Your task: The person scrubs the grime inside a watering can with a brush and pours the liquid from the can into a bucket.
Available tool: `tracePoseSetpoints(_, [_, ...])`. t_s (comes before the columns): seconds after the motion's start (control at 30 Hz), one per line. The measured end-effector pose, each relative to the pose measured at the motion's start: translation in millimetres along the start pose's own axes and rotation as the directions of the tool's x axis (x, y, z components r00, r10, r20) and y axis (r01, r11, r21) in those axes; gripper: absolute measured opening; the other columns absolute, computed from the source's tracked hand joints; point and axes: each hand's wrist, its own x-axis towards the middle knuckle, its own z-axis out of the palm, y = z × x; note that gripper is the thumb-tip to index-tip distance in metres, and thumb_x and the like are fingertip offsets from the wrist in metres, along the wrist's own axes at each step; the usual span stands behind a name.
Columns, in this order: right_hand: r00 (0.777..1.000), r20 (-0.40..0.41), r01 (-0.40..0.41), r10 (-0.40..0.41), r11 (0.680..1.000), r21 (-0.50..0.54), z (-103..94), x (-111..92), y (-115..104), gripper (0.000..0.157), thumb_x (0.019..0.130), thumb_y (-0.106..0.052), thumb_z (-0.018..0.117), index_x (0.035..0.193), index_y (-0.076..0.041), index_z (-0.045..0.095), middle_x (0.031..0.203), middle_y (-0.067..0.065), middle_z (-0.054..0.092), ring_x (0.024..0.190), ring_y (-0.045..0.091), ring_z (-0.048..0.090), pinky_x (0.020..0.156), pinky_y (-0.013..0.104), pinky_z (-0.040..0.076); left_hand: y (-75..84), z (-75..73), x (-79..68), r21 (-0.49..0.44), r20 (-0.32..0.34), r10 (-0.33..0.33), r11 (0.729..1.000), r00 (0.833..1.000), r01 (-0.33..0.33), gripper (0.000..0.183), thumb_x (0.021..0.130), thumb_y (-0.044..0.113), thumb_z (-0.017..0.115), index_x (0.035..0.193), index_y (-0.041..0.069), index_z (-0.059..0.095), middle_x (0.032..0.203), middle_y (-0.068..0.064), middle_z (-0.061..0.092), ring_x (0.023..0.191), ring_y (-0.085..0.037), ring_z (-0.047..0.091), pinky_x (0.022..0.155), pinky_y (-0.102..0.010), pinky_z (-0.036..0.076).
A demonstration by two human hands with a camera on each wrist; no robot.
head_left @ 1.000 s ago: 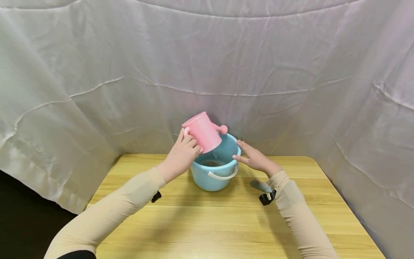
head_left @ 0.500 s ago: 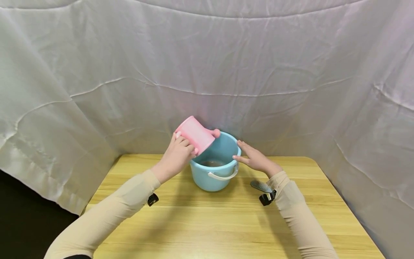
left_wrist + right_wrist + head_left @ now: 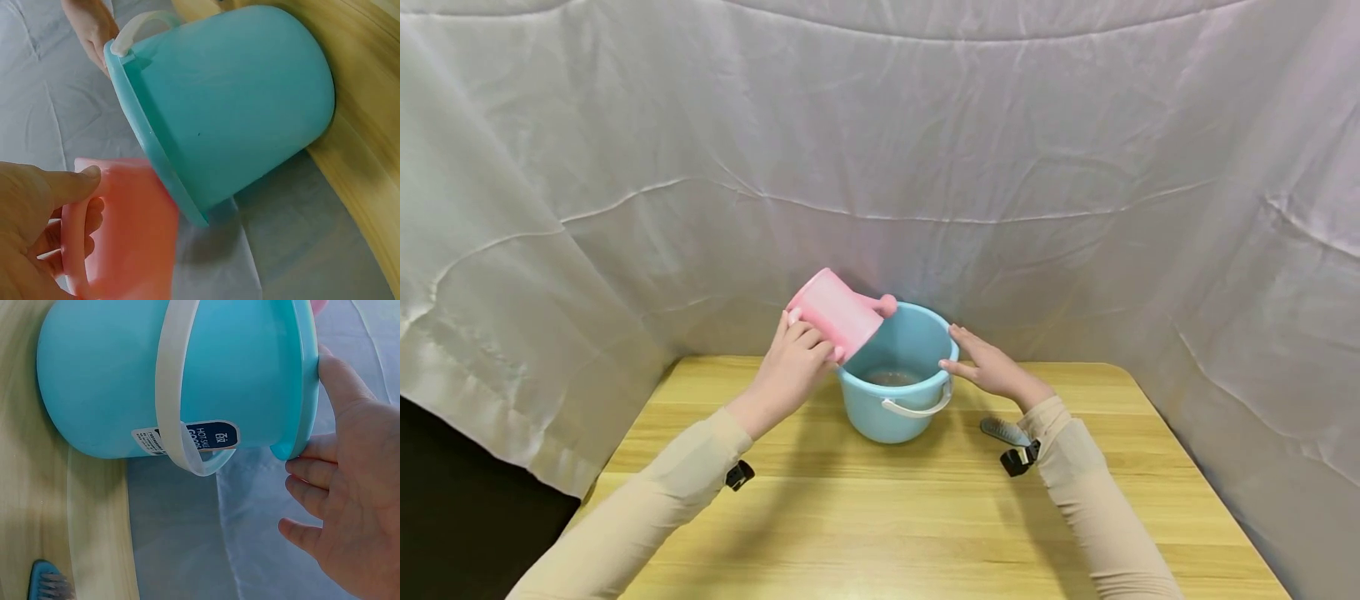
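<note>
My left hand holds a pink watering can by its handle, with the thumb along the handle's top in the left wrist view. The can is tilted, its spout pointing right over a light blue bucket. Some liquid seems to lie at the bucket's bottom. On the bucket's right rim rests my right hand, thumb and fingers spread. From the right wrist view, the thumb and index finger touch the rim while the other fingers are loosely extended.
A blue hairbrush lies on the wooden table below the right wrist. The bucket's white handle hangs down at its front. Grey cloth surrounds the table at the back and sides.
My left hand has drawn the watering can leftward and slightly down, so its body now hangs over the bucket's left rim. The right hand and bucket stay in place.
</note>
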Motion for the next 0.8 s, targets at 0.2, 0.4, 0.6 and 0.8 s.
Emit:
tracePoseSetpoints(0.2, [1.000, 0.003, 0.008, -0.008, 1.000, -0.018, 1.2, 2, 0, 0.081, 0.097, -0.046, 0.054, 0.153, 0.000, 0.018, 0.161, 0.024, 0.015, 0.149, 0.042, 0.014, 0.121, 0.058, 0.016, -2.0, -0.3, -9.4, 0.018, -0.082, 0.019, 1.000, 0.996, -0.018, 0.012, 0.082, 0.015, 0.078, 0.084, 0.008, 0.068, 0.083, -0.005, 0.064, 0.094, -0.031, 0.058, 0.106, -0.070, 0.035])
tracePoseSetpoints(0.4, [1.000, -0.003, 0.003, -0.003, 1.000, -0.031, 2.8, 4, 1, 0.081, 0.097, -0.045, 0.054, 0.154, 0.000, 0.017, 0.161, 0.022, 0.015, 0.150, 0.039, 0.013, 0.122, 0.056, 0.016, -4.5, -3.9, -16.5, 0.027, -0.161, 0.009, 1.000, 0.987, -0.005, 0.020, 0.074, 0.014, 0.084, 0.083, 0.007, 0.068, 0.082, -0.007, 0.064, 0.090, -0.031, 0.058, 0.100, -0.073, 0.038])
tracePoseSetpoints(0.6, [1.000, 0.000, 0.005, -0.005, 0.999, -0.032, 3.2, 4, 1, 0.081, 0.097, -0.045, 0.054, 0.154, 0.000, 0.017, 0.161, 0.022, 0.016, 0.149, 0.040, 0.014, 0.122, 0.056, 0.017, -9.7, -8.7, -28.8, -0.027, -0.165, -0.078, 0.997, 0.983, 0.075, 0.021, 0.073, 0.013, 0.084, 0.086, 0.004, 0.070, 0.085, -0.009, 0.064, 0.091, -0.032, 0.057, 0.104, -0.075, 0.032])
tracePoseSetpoints(0.8, [1.000, 0.005, 0.004, -0.004, 1.000, -0.020, 2.6, 2, 0, 0.081, 0.097, -0.045, 0.054, 0.154, 0.000, 0.016, 0.161, 0.022, 0.014, 0.149, 0.040, 0.014, 0.122, 0.056, 0.016, -13.6, -9.2, -41.8, -0.063, -0.164, -0.143, 0.989, 0.976, 0.134, 0.017, 0.076, 0.012, 0.081, 0.087, 0.005, 0.070, 0.084, -0.010, 0.063, 0.091, -0.034, 0.055, 0.106, -0.076, 0.027])
